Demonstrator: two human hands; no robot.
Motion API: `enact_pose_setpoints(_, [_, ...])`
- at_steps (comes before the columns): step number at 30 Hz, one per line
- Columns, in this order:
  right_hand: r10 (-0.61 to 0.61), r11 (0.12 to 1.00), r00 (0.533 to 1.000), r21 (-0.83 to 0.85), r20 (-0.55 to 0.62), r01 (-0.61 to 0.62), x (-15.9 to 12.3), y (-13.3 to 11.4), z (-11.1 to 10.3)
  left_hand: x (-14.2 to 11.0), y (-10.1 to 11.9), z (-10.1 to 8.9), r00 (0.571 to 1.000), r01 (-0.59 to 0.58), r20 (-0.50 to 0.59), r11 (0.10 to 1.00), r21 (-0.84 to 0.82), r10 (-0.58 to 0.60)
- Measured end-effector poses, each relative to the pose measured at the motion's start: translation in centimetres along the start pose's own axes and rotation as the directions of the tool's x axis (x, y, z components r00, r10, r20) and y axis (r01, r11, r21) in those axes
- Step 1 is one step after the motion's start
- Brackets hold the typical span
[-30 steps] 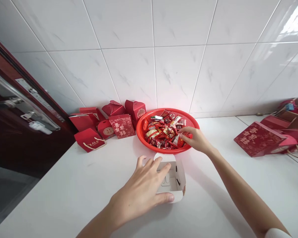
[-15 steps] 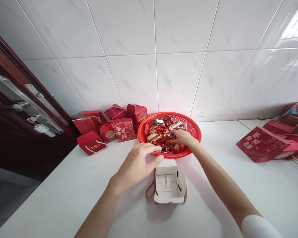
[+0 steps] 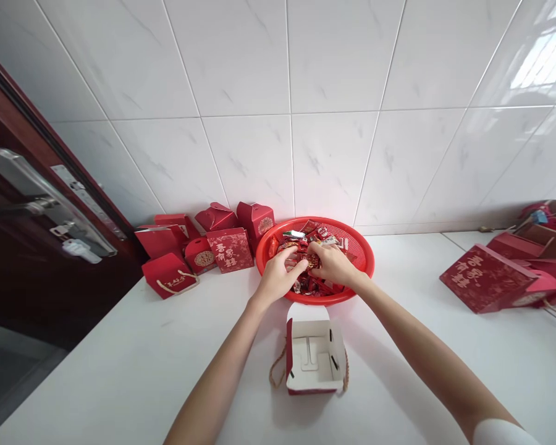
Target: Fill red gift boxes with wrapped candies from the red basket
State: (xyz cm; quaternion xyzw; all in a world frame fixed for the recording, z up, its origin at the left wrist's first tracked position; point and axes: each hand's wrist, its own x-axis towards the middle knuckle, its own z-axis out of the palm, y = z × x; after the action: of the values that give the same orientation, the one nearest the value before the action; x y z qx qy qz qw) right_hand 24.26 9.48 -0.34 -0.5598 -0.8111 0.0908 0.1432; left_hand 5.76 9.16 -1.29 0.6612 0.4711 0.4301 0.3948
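A red plastic basket holds a heap of wrapped candies, mostly in red wrappers. Both of my hands are inside it. My left hand rests over the left part of the heap, its thumb and fingers curved but apart. Beside it, my right hand has its fingers closed on a red-wrapped candy near the middle; the fingertips are partly hidden. In front of the basket stands an open gift box, red outside and white inside, with rope handles and nothing in it. Its white flap leans up toward the basket.
Several folded red gift boxes stand against the tiled wall left of the basket. More red boxes lie at the right, beside a brown carton. A dark door with a metal handle borders the white table at left.
My left hand has moved forward from above the gift box into the basket, close to my right hand. My right hand has shifted slightly left among the candies and closed its fingers.
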Motion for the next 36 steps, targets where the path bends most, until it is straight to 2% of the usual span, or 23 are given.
enact_pose_setpoints(3, [-0.064, 0.975, 0.989, 0.204, -0.135, 0.091, -0.5, 0.0, 0.2, 0.5, -0.3, -0.2, 0.999, 0.034, 0.025, 0.989, -0.141, -0.031])
enact_pose_setpoints(4, [-0.075, 0.933, 0.977, 0.332, -0.197, 0.139, -0.6, 0.1, 0.4, 0.6, -0.4, -0.4, 0.998, 0.043, 0.044, 0.975, -0.22, -0.034])
enact_pose_setpoints(6, [-0.03, 0.765, 0.958, 0.611, -0.284, 0.205, -0.8, 0.3, 0.8, 0.6, -0.5, -0.7, 0.997, 0.055, 0.063, 0.924, -0.379, -0.034])
enact_pose_setpoints(8, [0.054, 0.581, 0.969, 0.796, -0.242, 0.166, -1.0, 0.4, 1.1, 0.4, -0.5, -1.0, 0.998, 0.062, 0.049, 0.872, -0.485, -0.044])
enact_pose_setpoints(10, [0.068, 0.495, 0.987, 0.864, -0.145, 0.093, -1.2, 0.4, 1.2, 0.3, -0.4, -1.2, 0.998, 0.057, 0.031, 0.85, -0.524, -0.048])
enact_pose_setpoints(13, [-0.002, 0.476, 0.995, 0.875, -0.095, 0.085, -1.6, 0.2, 0.9, 0.2, -0.4, -1.1, 0.999, 0.042, 0.016, 0.847, -0.529, -0.039])
enact_pose_setpoints(19, [-0.047, 0.401, 0.993, 0.908, -0.108, 0.118, -2.5, -0.1, 0.1, 0.0, -0.1, -1.2, 0.997, 0.047, -0.022, 0.822, -0.568, -0.072])
enact_pose_setpoints(23, [-0.111, 0.267, 0.992, 0.96, -0.061, 0.089, -2.9, 0.4, 0.1, -0.1, 0.0, -0.9, 0.993, 0.112, 0.046, 0.768, -0.63, -0.107])
enact_pose_setpoints(25, [-0.115, 0.235, 0.992, 0.969, -0.055, 0.081, -2.9, 0.8, 0.1, -0.2, 0.1, -0.7, 0.993, 0.119, 0.057, 0.762, -0.636, -0.107])
enact_pose_setpoints(29, [-0.12, 0.253, 0.992, 0.965, -0.037, 0.067, -2.9, 1.1, 0.2, -0.2, 0.2, -0.7, 0.996, 0.082, 0.035, 0.792, -0.606, -0.076])
enact_pose_setpoints(33, [-0.149, 0.288, 0.989, 0.955, -0.025, 0.068, -2.9, 0.7, 0.0, -0.2, 0.3, -1.0, 0.993, 0.113, 0.101, 0.806, -0.581, -0.066])
enact_pose_setpoints(36, [-0.187, 0.323, 0.982, 0.945, 0.013, 0.049, -2.9, 0.4, 0.0, -0.3, 0.2, -1.0, 0.989, 0.121, 0.131, 0.86, -0.495, -0.064])
